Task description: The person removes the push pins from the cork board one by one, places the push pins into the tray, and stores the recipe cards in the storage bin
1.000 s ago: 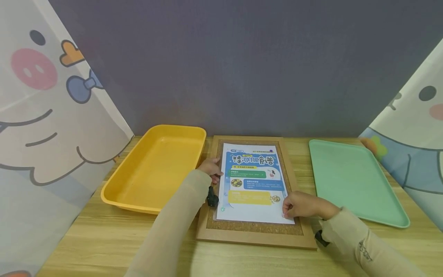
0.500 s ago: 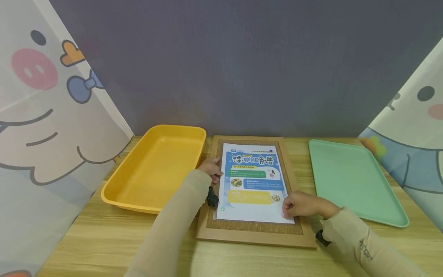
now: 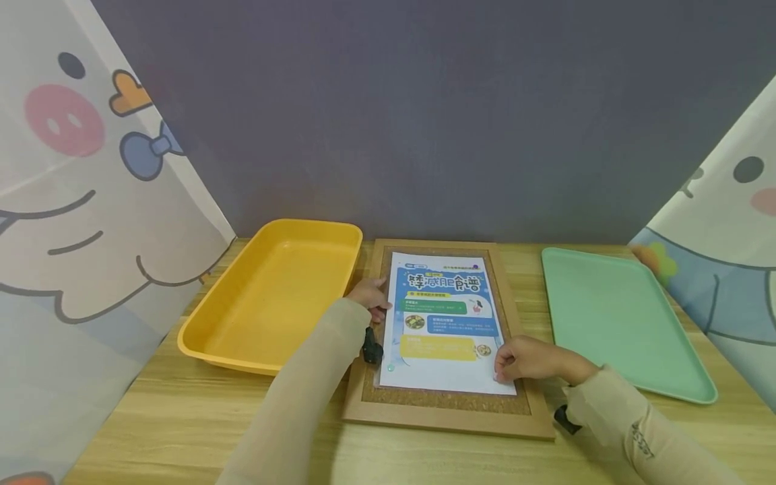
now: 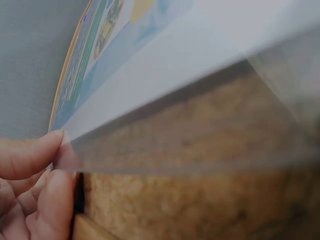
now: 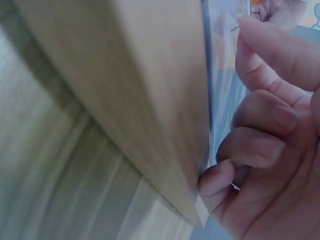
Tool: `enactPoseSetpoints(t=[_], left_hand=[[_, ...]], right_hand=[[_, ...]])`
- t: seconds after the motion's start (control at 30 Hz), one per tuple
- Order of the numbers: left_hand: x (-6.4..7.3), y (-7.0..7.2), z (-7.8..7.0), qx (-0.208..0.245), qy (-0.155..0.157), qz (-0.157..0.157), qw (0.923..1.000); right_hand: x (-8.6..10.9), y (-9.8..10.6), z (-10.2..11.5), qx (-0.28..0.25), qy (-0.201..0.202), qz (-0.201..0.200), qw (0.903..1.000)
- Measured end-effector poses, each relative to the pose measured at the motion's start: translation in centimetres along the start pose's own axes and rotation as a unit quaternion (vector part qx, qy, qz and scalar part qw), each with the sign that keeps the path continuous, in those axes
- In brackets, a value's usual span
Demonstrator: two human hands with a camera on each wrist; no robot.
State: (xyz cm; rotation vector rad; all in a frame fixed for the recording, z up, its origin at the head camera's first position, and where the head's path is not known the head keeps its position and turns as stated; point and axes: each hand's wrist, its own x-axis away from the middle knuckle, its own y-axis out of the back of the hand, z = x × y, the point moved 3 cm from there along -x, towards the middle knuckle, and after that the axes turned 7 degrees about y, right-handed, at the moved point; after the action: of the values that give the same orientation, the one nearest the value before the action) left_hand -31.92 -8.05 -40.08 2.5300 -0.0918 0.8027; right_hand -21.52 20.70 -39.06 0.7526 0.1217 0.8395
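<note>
A printed poster (image 3: 445, 323), under what looks like a clear plastic sheet (image 4: 200, 135), lies on a wood-framed cork board (image 3: 448, 399). A purple pushpin (image 3: 475, 267) shows near its top right corner and a green pushpin (image 3: 391, 368) near its bottom left. My left hand (image 3: 370, 296) is at the poster's left edge; in the left wrist view its thumb and forefinger pinch the sheet's edge. At the bottom right corner, my right hand (image 3: 526, 358) pinches a pushpin (image 5: 234, 29) between thumb and forefinger. Only its thin metal point shows; the head is hidden by the fingertips.
To the left of the board stands a deep yellow tray (image 3: 192, 345). A flat mint-green tray (image 3: 624, 323) lies to the right. The wooden table (image 3: 164, 417) runs back to a dark grey panel (image 3: 424, 121), with cartoon-printed panels on both sides.
The camera view shifts very slightly. Both hands, the poster and the board keep their places.
</note>
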Motion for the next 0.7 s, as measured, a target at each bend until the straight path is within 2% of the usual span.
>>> enactPoseSetpoints(t=[0.13,0.43,0.7], left_hand=[[0.2,0.2,-0.2,-0.003,-0.003,0.005,1.0000],[0.1,0.4,-0.1,0.009,0.005,0.006,0.9999],[0.7,0.1,-0.1,0.008,-0.003,0.006,0.9999]], right_hand=[[0.1,0.2,0.0,-0.004,0.000,-0.004,1.0000],[0.5,1.1,-0.4,-0.003,0.030,-0.006,0.9995],[1.5,2.2,-1.5,0.002,0.042,-0.039,0.9984]])
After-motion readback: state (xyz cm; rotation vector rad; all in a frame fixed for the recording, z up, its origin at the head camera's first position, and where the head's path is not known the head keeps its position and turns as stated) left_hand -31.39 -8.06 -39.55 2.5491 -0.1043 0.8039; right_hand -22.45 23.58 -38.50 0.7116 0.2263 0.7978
